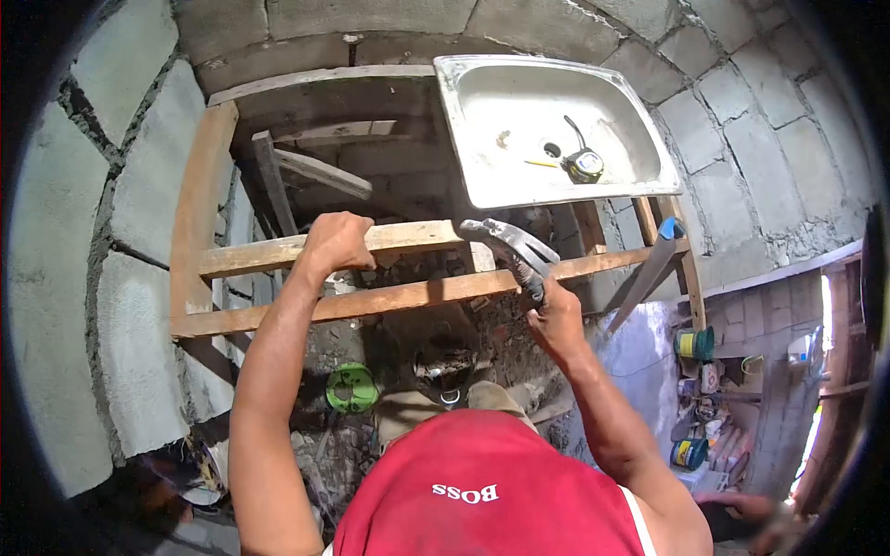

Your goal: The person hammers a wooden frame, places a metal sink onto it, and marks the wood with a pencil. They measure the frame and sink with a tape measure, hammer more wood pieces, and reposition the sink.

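My left hand [338, 243] is closed around the upper wooden rail [417, 235] of a timber frame. A claw hammer [505, 243] is in my right hand [559, 320], gripped by its dark handle. Its head overlaps the right end of that rail in this view. Just below runs a second, longer wooden rail [408, 298], and my left forearm crosses over it. A white sink basin [473, 148] rests on the right part of the frame, with a tape measure [584, 166] and a yellow pencil [541, 164] lying in it.
Block walls [139, 185] enclose the frame. A blue-handled handsaw [649, 269] leans at its right end. Below lie rubble and a green container [352, 387]. Buckets [693, 344] stand at the right. Part of another person's arm [742, 508] shows at lower right.
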Motion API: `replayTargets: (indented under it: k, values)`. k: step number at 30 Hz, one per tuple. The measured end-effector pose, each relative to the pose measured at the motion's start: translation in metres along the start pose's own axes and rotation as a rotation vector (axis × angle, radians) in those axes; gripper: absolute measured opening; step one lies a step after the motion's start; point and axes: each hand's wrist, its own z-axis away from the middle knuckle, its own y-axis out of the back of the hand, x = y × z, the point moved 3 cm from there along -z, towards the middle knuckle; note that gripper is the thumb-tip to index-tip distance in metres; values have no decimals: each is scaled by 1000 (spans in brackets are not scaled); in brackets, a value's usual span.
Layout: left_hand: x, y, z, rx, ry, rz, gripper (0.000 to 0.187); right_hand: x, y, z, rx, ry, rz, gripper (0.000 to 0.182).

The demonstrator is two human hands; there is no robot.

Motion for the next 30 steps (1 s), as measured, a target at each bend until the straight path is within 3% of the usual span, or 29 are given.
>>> replayTargets:
  k: [2, 4, 5, 6, 7, 8, 11, 12, 14, 16, 18, 21, 24, 26, 30]
  values:
    - [-5, -3, -4, -5, -44, 24, 41, -2, 2, 0, 67, 80, -1, 50]
    - [-7, -6, -7, -66, -10, -2, 51, 3, 2, 0, -86, 17, -44, 44]
    - [-8, -10, -6, -56, -5, -3, 52, 2, 12, 2, -180, -56, -227, 37]
    - [-2, -3, -5, -46, 6, -5, 53, 1, 25, 2, -166, -63, -218, 37]
    - [2, 6, -6, -210, 86, -10, 66, 2, 33, 2, -211, -49, -235, 36]
    - [3, 7, -6, -207, 90, -14, 66, 5, 37, 1, -262, -31, -258, 36]
    - [-13, 1, -9, -13, 186, 655, 86, 43, 58, -3, -359, -38, -127, 41]
    - [-1, 12, -5, 171, 253, 853, 75, 60, 64, -8, -354, 9, -54, 43]
    - [16, 19, -5, 336, 261, 1061, 69, 101, 66, -23, -453, 61, -4, 51]
    - [48, 24, -3, 308, 295, 1143, 66, 107, 80, -46, -458, 302, -156, 51]
    - [74, 20, -7, 225, 330, 1291, 60, 142, 75, -58, -550, 224, -187, 52]
    - [102, 1, -18, 264, 352, 1236, 60, 170, 63, -70, -603, 332, -14, 49]
    - [105, -21, -27, 368, 366, 1222, 60, 151, 47, -81, -618, 484, -28, 46]
    - [117, -11, -25, 368, 517, 1208, 58, 138, 35, -87, -601, 537, -23, 44]
    - [113, -6, -47, 462, 583, 1281, 59, 137, 28, -88, -450, 568, 22, 44]
